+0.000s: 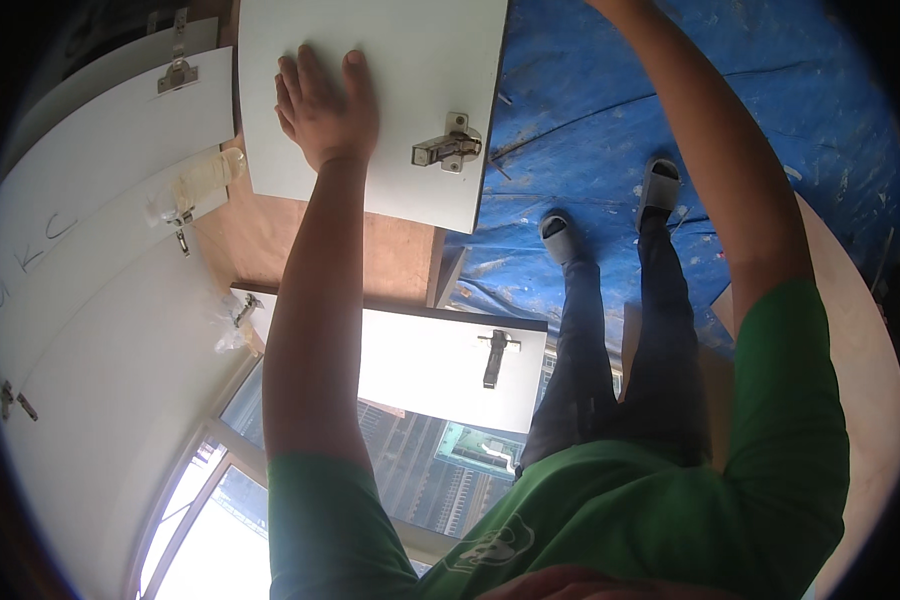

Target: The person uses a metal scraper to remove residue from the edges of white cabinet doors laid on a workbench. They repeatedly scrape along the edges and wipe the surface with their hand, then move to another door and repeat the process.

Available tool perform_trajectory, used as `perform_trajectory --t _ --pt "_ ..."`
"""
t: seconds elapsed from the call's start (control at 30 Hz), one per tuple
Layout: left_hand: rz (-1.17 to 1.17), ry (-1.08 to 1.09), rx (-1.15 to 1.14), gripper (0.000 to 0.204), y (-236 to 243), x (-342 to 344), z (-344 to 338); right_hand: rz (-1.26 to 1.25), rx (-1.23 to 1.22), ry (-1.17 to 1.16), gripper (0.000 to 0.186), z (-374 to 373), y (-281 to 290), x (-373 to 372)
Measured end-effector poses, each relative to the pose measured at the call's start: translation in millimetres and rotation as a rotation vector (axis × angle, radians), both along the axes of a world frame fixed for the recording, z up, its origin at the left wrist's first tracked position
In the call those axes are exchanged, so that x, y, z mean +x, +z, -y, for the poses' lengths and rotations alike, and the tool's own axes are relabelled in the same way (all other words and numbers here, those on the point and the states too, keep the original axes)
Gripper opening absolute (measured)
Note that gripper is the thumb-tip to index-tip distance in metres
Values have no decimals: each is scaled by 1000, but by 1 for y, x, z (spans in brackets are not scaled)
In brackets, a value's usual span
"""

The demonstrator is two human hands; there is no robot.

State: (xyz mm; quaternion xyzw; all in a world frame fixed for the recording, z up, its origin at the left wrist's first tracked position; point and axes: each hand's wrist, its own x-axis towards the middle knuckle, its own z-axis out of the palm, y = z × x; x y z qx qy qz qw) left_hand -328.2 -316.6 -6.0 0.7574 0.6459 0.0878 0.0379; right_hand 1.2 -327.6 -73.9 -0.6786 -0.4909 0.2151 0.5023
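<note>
My left hand (pixel 332 105) lies flat on a white cabinet door panel (pixel 390 60), fingers apart, gripping nothing. A metal concealed hinge (pixel 450 146) is fixed near that panel's right edge, to the right of my hand. The panel rests over a brown wooden board (pixel 270 235). My right forearm reaches up past the top edge of the picture, so the right hand itself is out of sight, along with anything it may hold.
Closer to me lies another white panel (pixel 450 370) with a hinge (pixel 495 358). Larger white panels with hinges (pixel 178 76) stand at the left, beside a clear plastic bottle (pixel 205 180). Stained blue sheeting (pixel 570 120) covers the floor under my slippers. A window (pixel 215 510) shows at lower left.
</note>
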Motion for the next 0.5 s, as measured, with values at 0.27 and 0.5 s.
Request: perform_trajectory --t 0.27,0.5 --pt "16 -33 9 80 0 -4 -2 111 210 295 21 101 -18 -55" --pt "19 -31 16 80 0 -5 -2 49 122 576 34 213 2 -149"
